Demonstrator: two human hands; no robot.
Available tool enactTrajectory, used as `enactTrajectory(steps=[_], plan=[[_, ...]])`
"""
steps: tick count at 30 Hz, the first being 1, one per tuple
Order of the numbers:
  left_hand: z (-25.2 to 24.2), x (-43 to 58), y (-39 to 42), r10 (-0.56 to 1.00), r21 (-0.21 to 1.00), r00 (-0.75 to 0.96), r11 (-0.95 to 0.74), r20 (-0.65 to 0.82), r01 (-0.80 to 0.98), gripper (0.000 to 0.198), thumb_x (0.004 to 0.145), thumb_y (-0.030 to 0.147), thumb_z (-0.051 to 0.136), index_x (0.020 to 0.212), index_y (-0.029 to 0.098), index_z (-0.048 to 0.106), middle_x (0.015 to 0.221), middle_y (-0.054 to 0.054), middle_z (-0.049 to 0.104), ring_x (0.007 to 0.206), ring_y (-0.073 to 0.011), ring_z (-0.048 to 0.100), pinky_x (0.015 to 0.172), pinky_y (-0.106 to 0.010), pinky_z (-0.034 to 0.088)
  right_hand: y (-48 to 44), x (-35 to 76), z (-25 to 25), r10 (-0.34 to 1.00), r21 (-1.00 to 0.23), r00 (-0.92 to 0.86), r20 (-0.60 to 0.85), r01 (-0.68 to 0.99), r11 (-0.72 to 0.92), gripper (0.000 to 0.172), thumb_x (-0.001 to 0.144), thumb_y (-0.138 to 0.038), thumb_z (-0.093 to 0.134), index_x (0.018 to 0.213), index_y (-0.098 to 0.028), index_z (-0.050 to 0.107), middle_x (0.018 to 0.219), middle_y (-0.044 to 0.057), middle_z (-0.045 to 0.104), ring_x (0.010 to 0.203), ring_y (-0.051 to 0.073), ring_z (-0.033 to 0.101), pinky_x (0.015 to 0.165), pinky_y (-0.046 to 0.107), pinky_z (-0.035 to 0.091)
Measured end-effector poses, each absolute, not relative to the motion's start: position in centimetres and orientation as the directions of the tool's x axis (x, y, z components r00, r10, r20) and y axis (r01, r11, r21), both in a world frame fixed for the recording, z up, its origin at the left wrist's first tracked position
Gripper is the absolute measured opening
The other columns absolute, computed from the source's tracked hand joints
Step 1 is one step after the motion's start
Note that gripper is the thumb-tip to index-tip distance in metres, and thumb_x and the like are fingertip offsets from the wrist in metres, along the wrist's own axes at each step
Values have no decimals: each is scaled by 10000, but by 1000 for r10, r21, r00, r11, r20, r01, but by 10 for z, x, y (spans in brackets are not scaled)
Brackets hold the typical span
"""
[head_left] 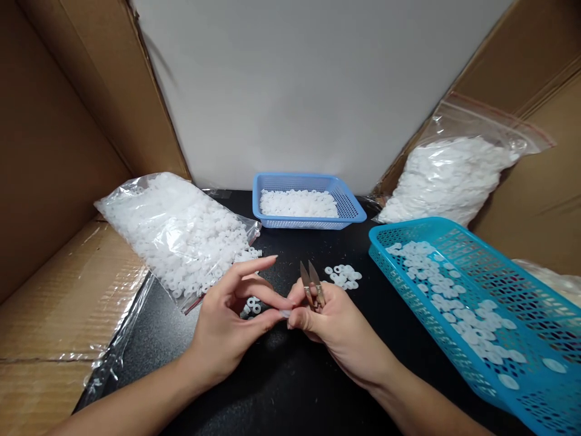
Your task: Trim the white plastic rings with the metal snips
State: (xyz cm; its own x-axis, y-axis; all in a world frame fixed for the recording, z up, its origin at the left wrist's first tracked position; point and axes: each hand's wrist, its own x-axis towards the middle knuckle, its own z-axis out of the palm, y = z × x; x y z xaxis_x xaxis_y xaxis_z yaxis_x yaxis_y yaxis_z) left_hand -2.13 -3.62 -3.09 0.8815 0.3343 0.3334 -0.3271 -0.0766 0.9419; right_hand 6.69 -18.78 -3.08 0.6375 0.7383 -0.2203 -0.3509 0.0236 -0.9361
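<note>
Thumb and middle finger of my left hand [231, 315] pinch a small white plastic piece [285, 313], while its index finger stays raised. The fingertips of my right hand [329, 315] meet the same piece from the other side, largely covering it. Thread snips [312, 281] rest in my right hand, their two blades pointing up and slightly apart. Behind my left fingers lie several small white plastic rings [253, 306] on the black table. A loose group of white plastic discs [344, 276] lies just beyond my right hand.
A clear bag [172, 230] of white rings lies at the left, its mouth toward the middle. A blue basket [308, 224] with white pieces stands at the back. To the right is a turquoise basket [447, 351] holding discs, with another full bag [454, 175] behind. Cardboard walls [68, 91] flank the table.
</note>
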Motion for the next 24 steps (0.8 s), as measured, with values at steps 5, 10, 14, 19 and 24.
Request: enactTrajectory(steps=[5, 10, 14, 19, 24], plan=[[-26, -19, -35, 418, 964, 879, 30, 229, -265, 600, 692, 163, 931, 1244, 189, 698, 637, -17, 798, 720, -185, 709, 741, -292, 575, -189, 67, -29, 803, -845, 521, -289, -534, 42, 470, 610, -438, 958, 698, -175, 579, 573, -77, 458, 500, 47, 241, 475, 233, 121], [-25, -16, -34, 434, 969, 881, 63, 188, -238, 616, 658, 191, 954, 1226, 171, 716, 605, -26, 786, 691, -203, 708, 701, -310, 583, -189, 67, -28, 799, -869, 535, -276, -494, 30, 433, 645, -441, 932, 692, -175, 594, 572, -76, 466, 491, 51, 269, 461, 222, 161], [-26, -17, -34, 437, 968, 874, 31, 212, -250, 572, 674, 199, 947, 1200, 182, 724, 616, -29, 793, 699, -199, 710, 698, -300, 578, -189, 64, -29, 675, -984, 734, -81, -167, 63, 328, 731, -428, 875, 696, -188, 653, 692, -7, 606, 644, 139, 523, 596, 276, 403], [-26, -18, -33, 419, 961, 871, -18, 257, -275, 534, 712, 173, 922, 1204, 191, 716, 649, -29, 807, 717, -191, 710, 733, -299, 573, -191, 62, -28, 583, -944, 745, 323, 294, 148, 142, 874, -215, 743, 738, -224, 703, 721, -4, 616, 660, 147, 571, 585, 271, 430], [-26, -18, -32, 403, 964, 878, -47, 259, -262, 526, 728, 157, 904, 1214, 193, 707, 644, -21, 805, 729, -198, 697, 752, -314, 567, -195, 66, -25, 619, -857, 624, 477, 488, 167, 161, 918, -132, 684, 829, -241, 764, 757, 8, 650, 661, 138, 608, 577, 252, 459]])
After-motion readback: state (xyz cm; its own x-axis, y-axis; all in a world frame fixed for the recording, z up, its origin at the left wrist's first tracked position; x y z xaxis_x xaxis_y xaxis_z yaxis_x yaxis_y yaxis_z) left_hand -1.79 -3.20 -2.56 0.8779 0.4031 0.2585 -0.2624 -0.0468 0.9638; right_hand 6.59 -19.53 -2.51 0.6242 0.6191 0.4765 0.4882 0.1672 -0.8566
